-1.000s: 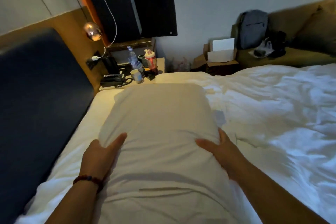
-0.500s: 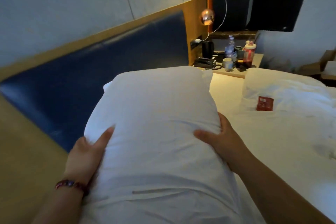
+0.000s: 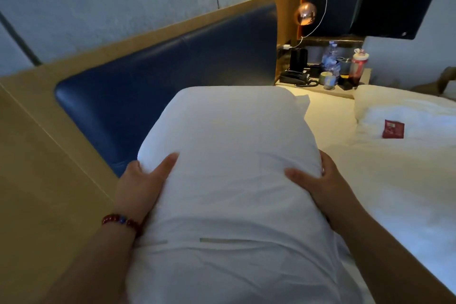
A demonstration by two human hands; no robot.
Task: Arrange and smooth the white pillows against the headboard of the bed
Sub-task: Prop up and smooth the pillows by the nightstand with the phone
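Head view: a person grips a white pillow (image 3: pixel 229 155) lengthwise, one hand on each long side, probably to steer it squarely toward the blue headboard (image 3: pixel 172 69) just beside it. Left hand (image 3: pixel 140 180) and right hand (image 3: pixel 318 180) each clamp an edge, thumb on top, the other fingers tucked round the side. The pillow lies over the bed (image 3: pixel 394 192); whether it rests there cannot be told.

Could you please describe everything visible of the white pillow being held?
The white pillow is plump, in a soft, lightly creased fabric case with a slit-like seam near its close end. It extends away from the person beside the blue headboard. The left hand and right hand grip its sides.
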